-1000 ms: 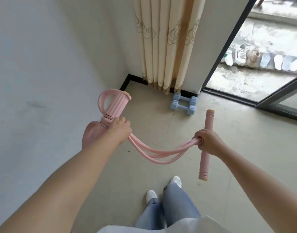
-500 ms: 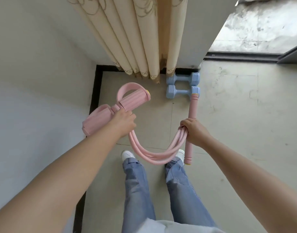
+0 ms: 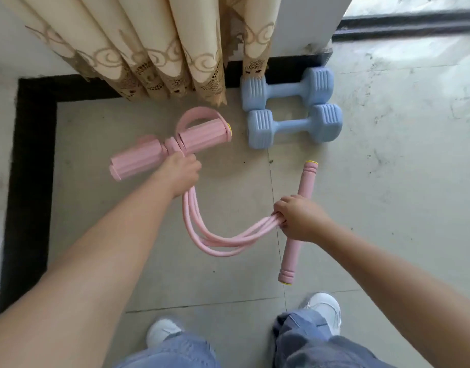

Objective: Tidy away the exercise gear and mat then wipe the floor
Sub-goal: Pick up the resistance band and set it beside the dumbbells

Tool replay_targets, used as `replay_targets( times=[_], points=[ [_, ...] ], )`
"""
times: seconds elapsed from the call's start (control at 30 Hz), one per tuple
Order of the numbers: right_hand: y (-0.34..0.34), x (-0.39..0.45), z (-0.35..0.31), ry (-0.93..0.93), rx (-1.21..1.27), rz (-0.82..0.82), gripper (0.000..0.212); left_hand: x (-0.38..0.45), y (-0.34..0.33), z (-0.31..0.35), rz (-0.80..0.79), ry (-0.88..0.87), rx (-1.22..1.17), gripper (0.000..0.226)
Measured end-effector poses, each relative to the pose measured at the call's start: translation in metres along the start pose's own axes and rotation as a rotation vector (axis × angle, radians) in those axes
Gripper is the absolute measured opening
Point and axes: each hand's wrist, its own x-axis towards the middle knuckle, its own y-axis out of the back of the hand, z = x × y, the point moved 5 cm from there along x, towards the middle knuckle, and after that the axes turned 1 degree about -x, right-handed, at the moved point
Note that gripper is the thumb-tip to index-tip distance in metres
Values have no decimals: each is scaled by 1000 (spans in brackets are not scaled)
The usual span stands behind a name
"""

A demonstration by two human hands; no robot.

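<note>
Here left hand (image 3: 179, 173) grips pink pedal bar (image 3: 159, 152); right hand (image 3: 299, 217) grips pink handle (image 3: 299, 221).

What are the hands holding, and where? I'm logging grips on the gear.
Both hold the pink pedal puller: left hand grips the middle of the foot-pedal bar, right hand grips the handle bar mid-length, where the tubes join.

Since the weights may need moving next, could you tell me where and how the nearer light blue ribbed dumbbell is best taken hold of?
I'd grip the nearer light blue ribbed dumbbell by its narrow middle bar, coming from above. It lies flat on the tiled floor with both thick heads holding the bar clear. The second blue dumbbell crowds its far side, and both hands, left hand and right hand, are busy with the pink pedal resistance band.
</note>
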Motion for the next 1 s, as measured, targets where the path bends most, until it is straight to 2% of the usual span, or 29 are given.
replay_targets(
  times=[0.13, 0.23, 0.37, 0.43, 0.5, 0.57, 0.6, 0.67, 0.73, 0.9, 1.0],
  points=[
    [-21, 51, 0, 17, -104, 77, 24, 58, -25, -16, 124, 55, 80, 33],
    [-27, 64, -3, -5, -66, 104, 24, 80, -28, -21, 196, 63, 137, 34],
    [-30, 54, 6, -100, -5, 77, 25, 80, -27, -26, 252, 123, 61, 41],
    [-37, 49, 15, -151, 25, 59, 24, 85, -23, -30, 269, 220, -143, 49],
    [-45, 49, 21, -176, 67, 52, 18, 90, -30, -36, 266, 406, -582, 47],
    [-52, 51, 25, -198, 93, 55, 2, 96, -44, -39, 287, 554, -1000, 43],
    [-56, 52, 27, -213, 115, 54, 9, 96, -50, -37, 340, 618, -1154, 43],
    [-61, 55, 28, -233, 149, 39, 26, 99, -56, -33, 348, 682, -1257, 41],
    [-62, 57, 26, -251, 167, 41, 35, 100, -62, -27, 346, 715, -1274, 43],
    [-68, 68, 15, -218, 212, 90, 9, 116, -77, -14, 312, 726, -1322, 40],
    [-74, 70, 13, -234, 233, 109, 22, 118, -79, -27, 371, 789, -1336, 43]
  ],
)
